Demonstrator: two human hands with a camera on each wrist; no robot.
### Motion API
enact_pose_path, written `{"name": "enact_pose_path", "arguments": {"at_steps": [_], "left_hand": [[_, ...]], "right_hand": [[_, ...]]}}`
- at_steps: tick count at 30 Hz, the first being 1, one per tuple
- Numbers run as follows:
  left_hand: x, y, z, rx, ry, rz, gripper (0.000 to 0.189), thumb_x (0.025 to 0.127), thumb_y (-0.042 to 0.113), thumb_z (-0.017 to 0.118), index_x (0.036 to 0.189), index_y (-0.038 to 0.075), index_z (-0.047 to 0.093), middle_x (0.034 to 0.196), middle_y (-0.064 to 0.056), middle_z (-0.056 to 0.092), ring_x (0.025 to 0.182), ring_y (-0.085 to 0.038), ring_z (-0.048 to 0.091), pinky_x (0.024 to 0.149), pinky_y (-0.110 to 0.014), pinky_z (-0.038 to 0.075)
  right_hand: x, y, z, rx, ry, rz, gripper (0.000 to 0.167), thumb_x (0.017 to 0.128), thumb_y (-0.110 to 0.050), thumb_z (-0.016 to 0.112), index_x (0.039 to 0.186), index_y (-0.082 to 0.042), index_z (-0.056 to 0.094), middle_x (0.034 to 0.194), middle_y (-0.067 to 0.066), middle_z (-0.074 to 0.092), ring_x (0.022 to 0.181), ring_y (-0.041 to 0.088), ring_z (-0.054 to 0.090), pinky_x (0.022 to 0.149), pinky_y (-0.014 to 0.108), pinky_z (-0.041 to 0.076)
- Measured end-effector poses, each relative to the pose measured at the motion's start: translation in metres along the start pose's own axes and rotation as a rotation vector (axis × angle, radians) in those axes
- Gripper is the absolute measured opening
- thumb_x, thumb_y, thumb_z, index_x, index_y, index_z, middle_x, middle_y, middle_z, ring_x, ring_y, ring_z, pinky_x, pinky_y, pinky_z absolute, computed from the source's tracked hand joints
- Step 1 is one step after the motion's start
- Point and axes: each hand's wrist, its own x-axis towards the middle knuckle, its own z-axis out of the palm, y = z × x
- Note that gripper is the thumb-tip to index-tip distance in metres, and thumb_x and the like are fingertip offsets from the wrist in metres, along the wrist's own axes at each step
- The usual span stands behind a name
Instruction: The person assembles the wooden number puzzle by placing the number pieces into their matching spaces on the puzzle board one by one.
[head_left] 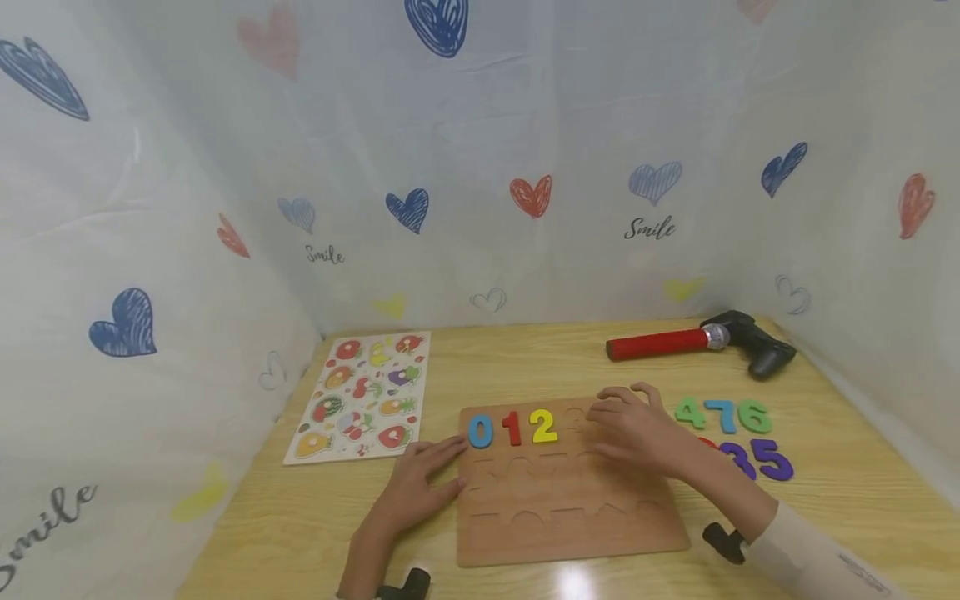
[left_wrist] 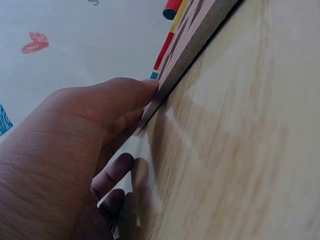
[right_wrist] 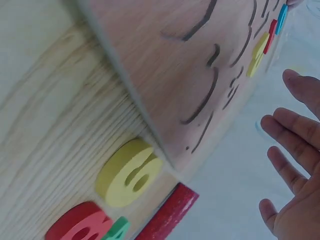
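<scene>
A wooden number puzzle board (head_left: 570, 537) lies on the table with cut-out recesses. Along its top row sit a blue 0 (head_left: 480, 431), a red 1 (head_left: 512, 428) and a yellow 2 (head_left: 543, 426). My left hand (head_left: 420, 487) touches the board's left edge with extended fingers; the left wrist view shows them against its side. Over the upper right of the board, my right hand (head_left: 637, 429) hovers with fingers spread, nothing between them in the right wrist view. A yellow round numeral (right_wrist: 129, 172) lies beside the board there, hidden in the head view.
Right of the board lie a green 4 (head_left: 690, 412), blue 7 (head_left: 722, 416), green 6 (head_left: 753, 416), purple 3 (head_left: 738, 460), purple 5 (head_left: 772, 460) and a red numeral (right_wrist: 80, 222). Behind are a red cylinder (head_left: 656, 343) and a black object (head_left: 761, 346); a fruit-picture board (head_left: 360, 396) lies left.
</scene>
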Motion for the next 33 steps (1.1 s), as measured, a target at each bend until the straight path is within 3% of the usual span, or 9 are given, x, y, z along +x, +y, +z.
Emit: {"name": "enact_pose_path", "arguments": {"at_steps": [13,33], "left_hand": [[-0.001,0.0,-0.002,0.025,-0.029,-0.031,0.051,0.091,0.039,0.071,0.138,0.024,0.062,0.147,0.01,0.052,0.121,-0.021,0.045,0.098,-0.055,0.037],[-0.001,0.001,-0.001,0.005,-0.03,-0.061,0.049,0.09,0.038,0.072,0.137,0.026,0.063,0.147,0.011,0.053,0.12,-0.021,0.044,0.097,-0.055,0.037]], "right_hand": [[-0.039,0.018,-0.012,0.059,0.04,0.069,0.038,0.081,-0.027,0.083,0.115,-0.012,0.073,0.113,0.002,0.071,0.119,0.034,0.053,0.096,0.066,0.025],[-0.088,0.044,-0.018,0.035,0.057,0.164,0.047,0.076,-0.027,0.087,0.116,-0.009,0.071,0.115,0.004,0.069,0.119,0.035,0.051,0.094,0.067,0.025]]}}
